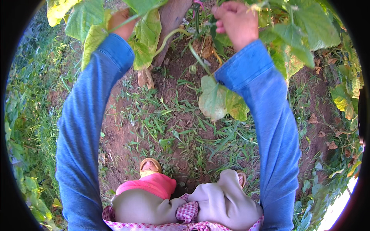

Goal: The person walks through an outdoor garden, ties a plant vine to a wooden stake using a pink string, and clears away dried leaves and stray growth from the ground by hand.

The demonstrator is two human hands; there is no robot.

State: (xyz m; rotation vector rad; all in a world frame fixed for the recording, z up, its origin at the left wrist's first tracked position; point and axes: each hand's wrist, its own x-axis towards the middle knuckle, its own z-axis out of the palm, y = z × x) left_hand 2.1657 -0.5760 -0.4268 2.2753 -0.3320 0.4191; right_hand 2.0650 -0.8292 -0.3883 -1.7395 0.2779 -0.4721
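Note:
Both arms, in blue sleeves, reach up to a leafy climbing vine at the top of the view. My left hand [122, 23] is partly behind a green stem and large leaves [146, 34]; what its fingers do is hidden. Beside the plant's stem [197, 20] and a bit of pink tie [199, 3], my right hand [235, 21] has its fingers curled and pinched together; whether something thin is between them cannot be told. A wooden post [172, 21] stands between the hands. A small round green fruit [192, 69] hangs below, near a curved vine stem [167, 39].
Reddish soil with grass and weeds [173, 115] lies below. A pale, yellowing leaf [213, 98] hangs near the right sleeve. Sandalled feet [151, 166] are at the bottom. More vines [344, 98] grow at the right and dense greenery [29, 115] at the left.

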